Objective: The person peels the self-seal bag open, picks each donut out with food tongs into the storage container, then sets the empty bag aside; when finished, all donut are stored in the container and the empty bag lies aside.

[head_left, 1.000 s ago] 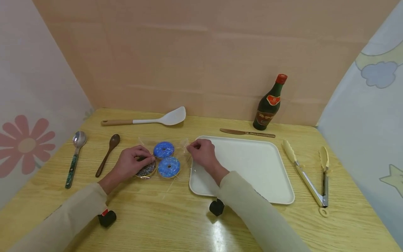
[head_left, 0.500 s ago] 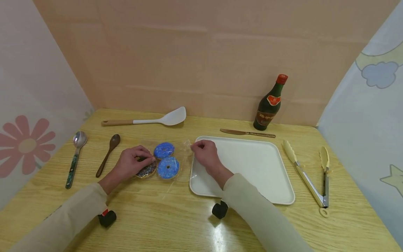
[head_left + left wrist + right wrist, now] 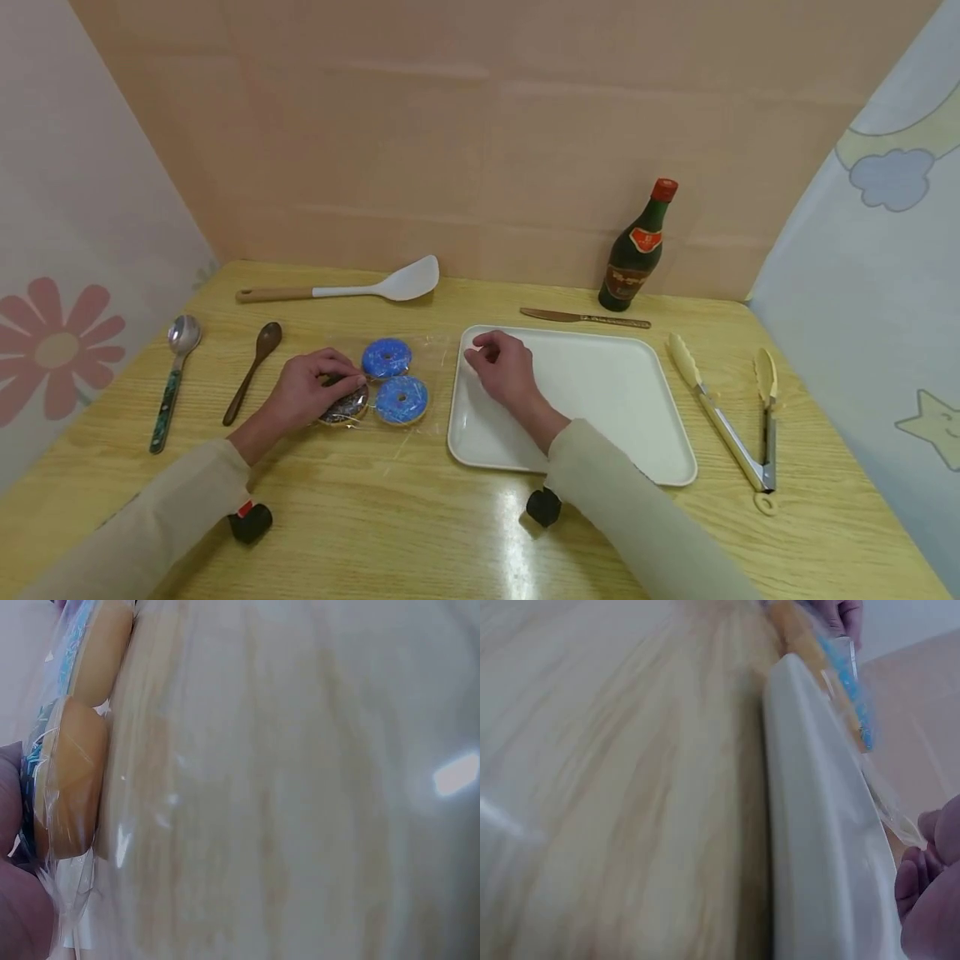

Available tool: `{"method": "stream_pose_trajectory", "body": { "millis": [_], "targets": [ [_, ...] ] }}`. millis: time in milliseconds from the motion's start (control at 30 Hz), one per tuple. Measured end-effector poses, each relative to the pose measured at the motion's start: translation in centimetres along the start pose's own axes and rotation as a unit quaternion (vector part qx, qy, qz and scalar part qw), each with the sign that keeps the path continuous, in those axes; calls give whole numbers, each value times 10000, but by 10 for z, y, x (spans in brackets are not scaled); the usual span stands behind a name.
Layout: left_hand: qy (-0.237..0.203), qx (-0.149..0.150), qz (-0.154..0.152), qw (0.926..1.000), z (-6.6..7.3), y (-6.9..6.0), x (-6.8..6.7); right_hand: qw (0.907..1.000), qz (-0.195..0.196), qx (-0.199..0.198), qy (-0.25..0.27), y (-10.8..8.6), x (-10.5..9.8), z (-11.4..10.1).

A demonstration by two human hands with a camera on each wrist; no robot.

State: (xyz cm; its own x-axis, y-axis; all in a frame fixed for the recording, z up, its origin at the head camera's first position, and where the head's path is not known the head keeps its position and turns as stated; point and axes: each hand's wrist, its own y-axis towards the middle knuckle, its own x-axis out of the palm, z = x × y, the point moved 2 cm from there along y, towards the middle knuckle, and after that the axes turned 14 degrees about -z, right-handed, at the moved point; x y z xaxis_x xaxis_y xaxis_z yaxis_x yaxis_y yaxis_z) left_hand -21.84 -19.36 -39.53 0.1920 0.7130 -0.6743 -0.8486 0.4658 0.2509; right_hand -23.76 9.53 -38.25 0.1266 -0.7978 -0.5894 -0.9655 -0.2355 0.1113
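Clear doughnut bag (image 3: 437, 379) | 9 o'clock from your right hand (image 3: 506, 367), grip unclear | left hand (image 3: 310, 389) nearer, pinching chocolate doughnut (image 3: 350, 408)

Glare-streaked wood-grain tabletop (image 3: 420, 533), backed by creased peach sheeting (image 3: 480, 167), flanked by pale walls (image 3: 847, 292) printed with flower (image 3: 58, 350) and cloud (image 3: 891, 180).

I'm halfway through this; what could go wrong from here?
The left hand grips only the dark donut, so the two blue donuts might slide or swing if it lifts. The clear film around them looks thin and could tear or snag. The right hand is over the left part of the white tray and might nudge it.
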Motion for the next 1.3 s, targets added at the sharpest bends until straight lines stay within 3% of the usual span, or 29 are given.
{"method": "stream_pose_trajectory", "body": {
  "millis": [100,233,400,500,700,1000,1300],
  "targets": [
    [-53,103,52,9999,-1,-1,0,9948,-324,-811,-529,-8,-1,-1],
    [-20,323,90,9994,0,-1,-1,9702,-953,-1725,-1409,-19,0,-5],
    [297,473,3,9984,0,-4,-7,9314,-1475,-2353,-2353,-24,4,-7],
    [734,639,-102,9952,2,-4,-9,9182,-1615,-2487,-2627,-24,5,-7],
    [1494,925,-269,9841,8,3,-6,9158,-1734,-2387,-2726,-27,4,-6],
    [1216,1012,-316,9869,11,10,-3,9117,-1705,-2507,-2771,-30,3,-7],
    [670,675,-200,9953,8,8,-1,9101,-1763,-2425,-2861,-30,5,-7]
  ]
}}
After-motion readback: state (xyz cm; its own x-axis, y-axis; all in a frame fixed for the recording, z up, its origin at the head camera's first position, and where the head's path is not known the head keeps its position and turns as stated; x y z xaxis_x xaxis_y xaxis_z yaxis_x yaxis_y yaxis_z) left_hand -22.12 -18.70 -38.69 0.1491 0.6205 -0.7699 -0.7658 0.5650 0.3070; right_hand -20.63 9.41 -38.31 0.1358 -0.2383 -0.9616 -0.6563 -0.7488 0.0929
